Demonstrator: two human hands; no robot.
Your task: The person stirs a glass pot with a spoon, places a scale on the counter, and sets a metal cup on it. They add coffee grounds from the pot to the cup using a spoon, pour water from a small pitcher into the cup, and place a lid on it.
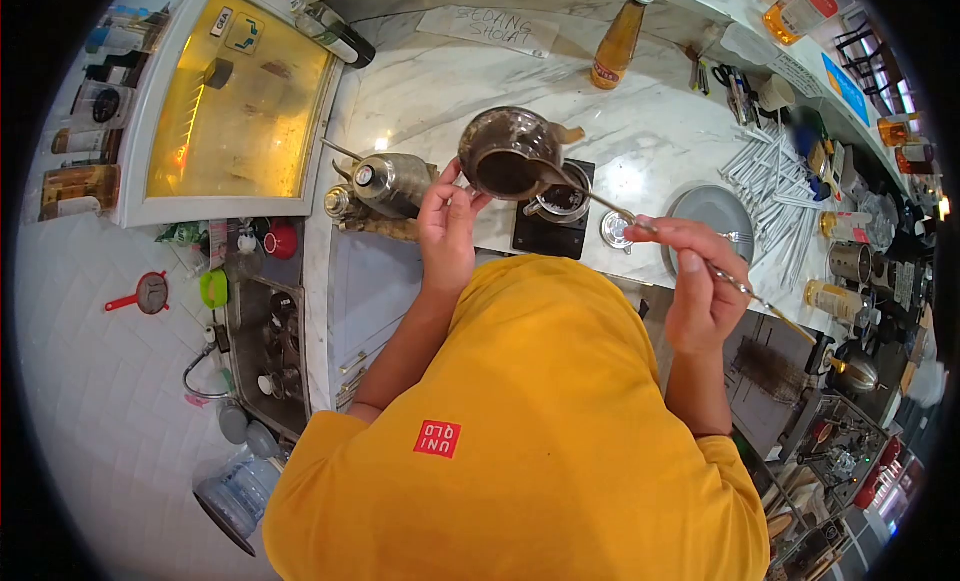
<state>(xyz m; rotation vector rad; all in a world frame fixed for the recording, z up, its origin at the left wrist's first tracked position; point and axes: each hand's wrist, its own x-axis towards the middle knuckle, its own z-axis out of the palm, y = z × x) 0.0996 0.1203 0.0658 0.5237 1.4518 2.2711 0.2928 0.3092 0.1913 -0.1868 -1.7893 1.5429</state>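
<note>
My left hand (447,226) grips a metal cup (508,151) with dark liquid inside, tilted toward me above the marble counter (420,101). My right hand (700,281) pinches a long twisted metal bar spoon (640,223), whose bowl end reaches into the cup. Just beneath the cup stands a glass vessel (560,201) on a black scale (548,236). My yellow shirt hides what lies directly below my arms.
A metal kettle (392,179) stands left of the cup. An amber bottle (615,43) is at the counter's back. A round metal plate (712,213) and several metal straws (780,176) lie to the right. A yellow-lit display cabinet (235,96) is at the left, a sink (265,331) below it.
</note>
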